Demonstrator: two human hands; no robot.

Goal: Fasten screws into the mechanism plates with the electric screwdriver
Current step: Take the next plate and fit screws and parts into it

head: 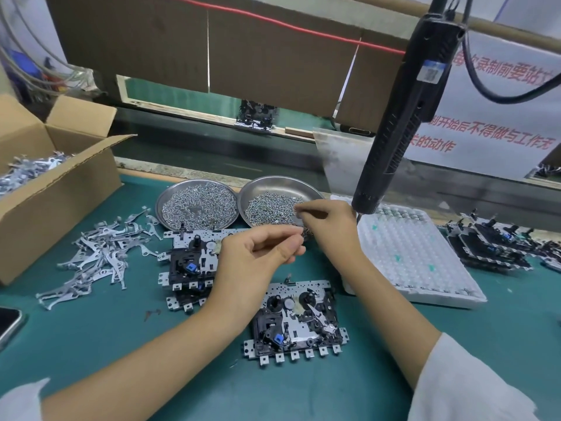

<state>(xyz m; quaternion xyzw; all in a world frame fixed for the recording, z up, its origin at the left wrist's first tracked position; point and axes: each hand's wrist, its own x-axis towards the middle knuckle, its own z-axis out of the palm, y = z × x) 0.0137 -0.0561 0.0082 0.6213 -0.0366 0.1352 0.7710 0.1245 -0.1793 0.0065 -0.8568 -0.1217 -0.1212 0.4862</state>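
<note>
A mechanism plate (pixel 296 322) with black parts and a blue piece lies on the green mat in front of me. A stack of similar plates (pixel 188 262) sits behind it to the left. My left hand (pixel 258 256) hovers above that stack, its fingertips pinching small screws. My right hand (pixel 326 226) is over the near edge of the right screw dish (pixel 279 189), fingers curled and pinching a screw. The black electric screwdriver (pixel 400 117) hangs from above, its tip just right of my right hand, untouched.
A second dish of screws (pixel 195 205) stands left of the first. Loose metal levers (pixel 100 256) are scattered by an open cardboard box (pixel 57 183). A white blister tray (pixel 409 256) lies right, with more plates (pixel 491 247) beyond. A phone (pixel 9 323) sits at the left edge.
</note>
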